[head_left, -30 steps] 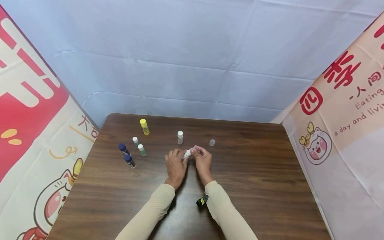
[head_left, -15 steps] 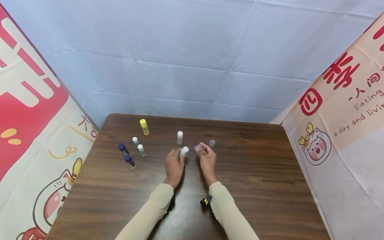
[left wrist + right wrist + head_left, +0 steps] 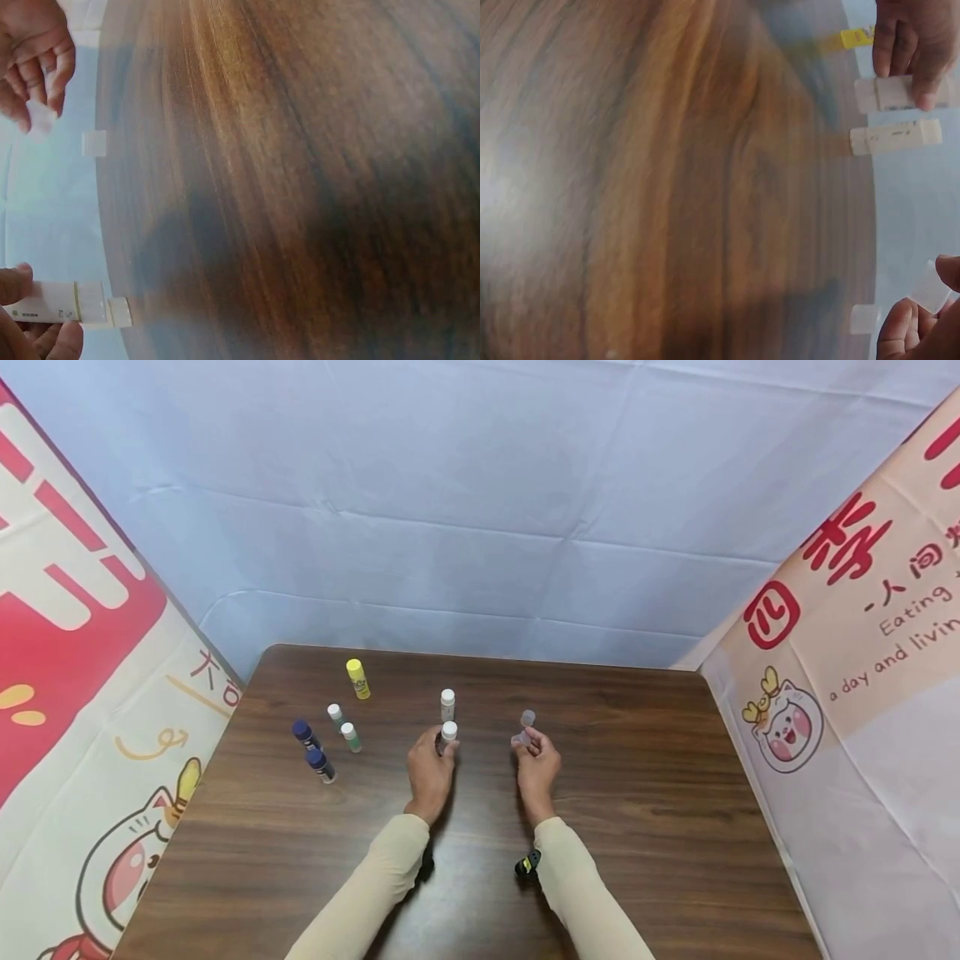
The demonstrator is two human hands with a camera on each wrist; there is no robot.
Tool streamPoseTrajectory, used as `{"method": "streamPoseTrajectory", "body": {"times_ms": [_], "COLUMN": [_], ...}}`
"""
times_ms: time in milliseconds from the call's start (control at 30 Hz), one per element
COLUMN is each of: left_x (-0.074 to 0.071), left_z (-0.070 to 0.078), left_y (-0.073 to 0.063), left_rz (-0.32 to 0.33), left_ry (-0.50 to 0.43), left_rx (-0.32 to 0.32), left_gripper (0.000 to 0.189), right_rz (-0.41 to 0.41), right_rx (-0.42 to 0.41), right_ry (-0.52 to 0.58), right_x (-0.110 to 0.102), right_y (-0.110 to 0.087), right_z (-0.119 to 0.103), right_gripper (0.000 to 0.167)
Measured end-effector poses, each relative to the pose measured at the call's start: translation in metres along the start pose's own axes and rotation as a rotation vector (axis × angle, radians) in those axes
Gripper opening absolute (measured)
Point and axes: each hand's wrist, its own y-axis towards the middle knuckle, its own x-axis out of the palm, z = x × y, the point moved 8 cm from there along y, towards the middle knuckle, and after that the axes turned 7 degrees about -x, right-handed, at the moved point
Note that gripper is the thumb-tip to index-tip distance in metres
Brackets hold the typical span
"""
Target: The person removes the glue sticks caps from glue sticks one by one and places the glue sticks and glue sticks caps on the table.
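Note:
In the head view my left hand (image 3: 430, 774) grips a white glue stick (image 3: 449, 729) by its sides, white end up. The left wrist view shows print on that glue stick (image 3: 52, 301), with the thumb and fingers on either side. My right hand (image 3: 538, 774) pinches a small clear cap (image 3: 518, 739) between thumb and fingertips; the right wrist view shows this cap (image 3: 928, 289) clear of the table. A second clear cap (image 3: 528, 718) sits on the table just past the right fingertips. Behind the held stick stands another white glue stick (image 3: 447, 705).
Left of my hands stand a yellow glue stick (image 3: 358, 679), two green ones with white caps (image 3: 350, 737) and two dark blue ones (image 3: 320, 766). The brown table (image 3: 637, 793) ends at a pale cloth backdrop (image 3: 480, 568). Printed cloths hang at both sides.
The hands have drawn apart. The right hand has moved right with the clear cap, toward the cap on the table. The left hand has turned its glue stick upright, near the standing white one.

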Motion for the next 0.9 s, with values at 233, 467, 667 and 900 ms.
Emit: {"method": "streamPoseTrajectory", "body": {"times_ms": [233,467,667,900], "left_x": [0.0,0.001,0.004,0.008], "left_z": [-0.006,-0.008,-0.011,-0.015], "left_y": [0.004,0.007,0.009,0.009], "left_rz": [0.009,0.002,-0.017,-0.034], "left_ry": [-0.011,-0.025,-0.017,-0.021], "left_rx": [-0.011,-0.011,-0.023,-0.048], "left_gripper": [0.029,0.029,0.029,0.026], "right_rz": [-0.01,-0.004,-0.015,-0.035], "right_rx": [0.0,0.013,-0.003,-0.031], "right_ry": [-0.152,-0.191,-0.228,-0.302], "right_x": [-0.006,-0.009,-0.008,-0.006], "right_y": [0.003,0.007,0.009,0.014], "right_z": [0.009,0.014,0.018,0.021], "right_gripper": [0.027,0.028,0.028,0.027]}}
